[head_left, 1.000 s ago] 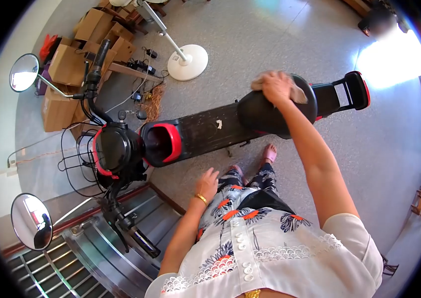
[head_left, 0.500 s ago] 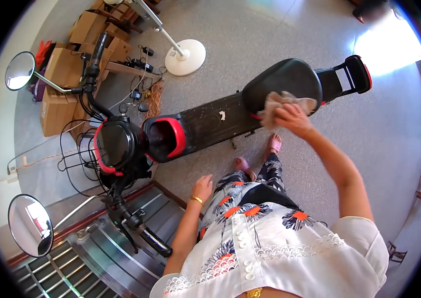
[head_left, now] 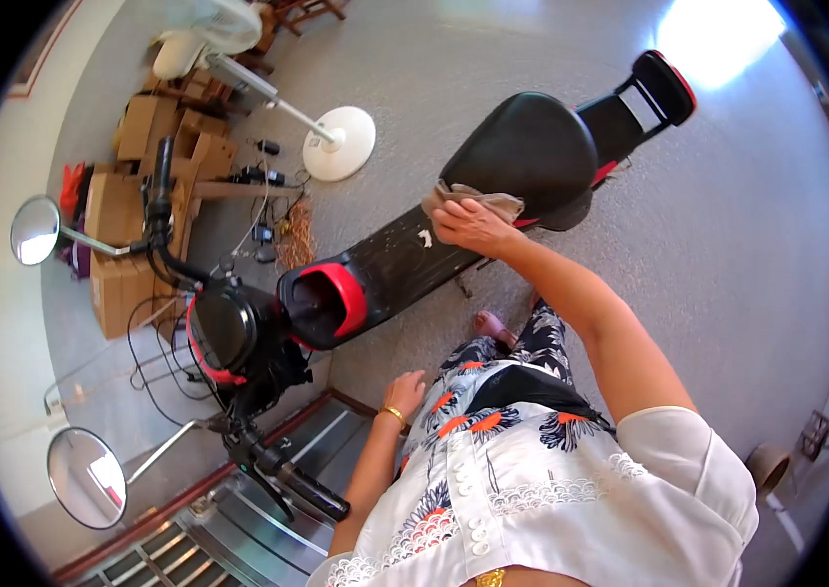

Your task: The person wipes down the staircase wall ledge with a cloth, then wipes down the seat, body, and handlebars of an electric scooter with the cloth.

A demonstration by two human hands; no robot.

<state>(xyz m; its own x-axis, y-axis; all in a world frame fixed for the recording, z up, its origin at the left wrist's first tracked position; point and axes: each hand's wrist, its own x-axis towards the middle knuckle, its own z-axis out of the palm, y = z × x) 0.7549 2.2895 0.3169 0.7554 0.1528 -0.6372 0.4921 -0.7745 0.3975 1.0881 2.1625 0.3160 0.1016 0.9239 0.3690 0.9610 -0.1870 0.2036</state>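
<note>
A scooter with a black seat [head_left: 527, 142] and red trim stands across the view. My right hand [head_left: 476, 227] holds a greyish-brown cloth [head_left: 498, 203] against the front edge of the seat, where it meets the dark footboard [head_left: 390, 252]. Part of the cloth is hidden under the palm. Beside my left thigh, below the footboard, hangs my left hand [head_left: 405, 391] with its fingers loosely stretched and nothing in them. A white scrap [head_left: 425, 239] shows on the footboard.
Handlebars with two round mirrors [head_left: 88, 477] and a wire basket are at the left. Behind them stand cardboard boxes [head_left: 119, 212] and a white fan base [head_left: 339, 144], with cables on the floor. A metal-barred panel [head_left: 229, 528] lies at lower left.
My right hand has moved the cloth leftward, from the side of the seat to its front edge. The view has shifted and tilted, while my left hand stays low by my leg.
</note>
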